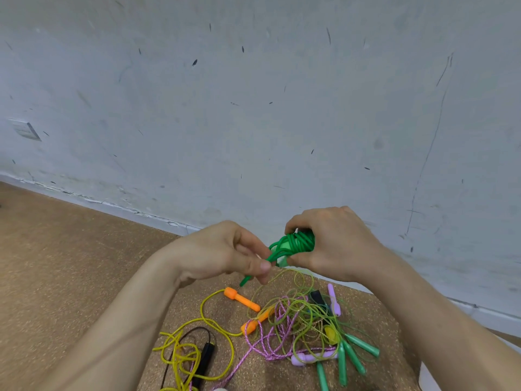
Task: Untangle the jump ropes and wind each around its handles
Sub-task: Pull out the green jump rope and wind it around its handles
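— Right hand [338, 244] grips the wound green jump rope [300, 242]; left hand [222, 249] pinches its loose end.
— Where?
— Above the tangled ropes [282, 311] on the cork surface [84, 263].

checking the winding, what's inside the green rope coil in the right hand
A pale green handle end pokes out of the green rope coil. The right hand covers the rest, so the handle count inside stays hidden. The left hand pinches its loose end.

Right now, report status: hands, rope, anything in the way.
Right hand grips wound green rope. Left hand pinches its tail. Other ropes tangled below, clear of hands.
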Tool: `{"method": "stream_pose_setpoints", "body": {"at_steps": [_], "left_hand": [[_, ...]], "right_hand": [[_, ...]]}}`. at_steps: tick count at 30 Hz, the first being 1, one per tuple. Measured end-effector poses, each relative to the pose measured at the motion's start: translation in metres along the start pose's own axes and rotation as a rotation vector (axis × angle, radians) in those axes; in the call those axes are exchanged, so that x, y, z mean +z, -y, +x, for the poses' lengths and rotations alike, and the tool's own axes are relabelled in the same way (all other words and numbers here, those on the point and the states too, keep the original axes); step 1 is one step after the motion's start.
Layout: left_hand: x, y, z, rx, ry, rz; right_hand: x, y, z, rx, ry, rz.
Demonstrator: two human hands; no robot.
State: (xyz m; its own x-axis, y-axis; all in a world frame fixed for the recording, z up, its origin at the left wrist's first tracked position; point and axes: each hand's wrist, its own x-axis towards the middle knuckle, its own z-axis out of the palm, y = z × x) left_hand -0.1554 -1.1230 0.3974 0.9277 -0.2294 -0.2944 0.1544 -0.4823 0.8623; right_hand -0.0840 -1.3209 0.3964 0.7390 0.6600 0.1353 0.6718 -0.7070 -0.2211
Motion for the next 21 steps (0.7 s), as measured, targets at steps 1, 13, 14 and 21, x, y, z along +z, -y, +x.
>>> {"method": "stream_pose_setpoints", "body": {"at_steps": [1,13,14,21], "left_hand": [[0.000,-0.002,0.000,0.035,-0.050,-0.066],[0.012,-0.002,0.019,0.147,-0.398,-0.606],[0.015,-0.004,0.022,0.153,-0.419,-0.650],[0.031,-0.008,0.028,0.232,-0.595,-0.639]], "right_hand": [[0.001,0.000,0.001,-0.016,0.011,0.004],[-0.007,-0.002,-0.006,-0.036,0.153,0.925],[-0.008,-0.003,-0.007,-0.014,0.151,1.004],[-0.013,-0.013,-0.008,0.031,0.169,1.356]]}}
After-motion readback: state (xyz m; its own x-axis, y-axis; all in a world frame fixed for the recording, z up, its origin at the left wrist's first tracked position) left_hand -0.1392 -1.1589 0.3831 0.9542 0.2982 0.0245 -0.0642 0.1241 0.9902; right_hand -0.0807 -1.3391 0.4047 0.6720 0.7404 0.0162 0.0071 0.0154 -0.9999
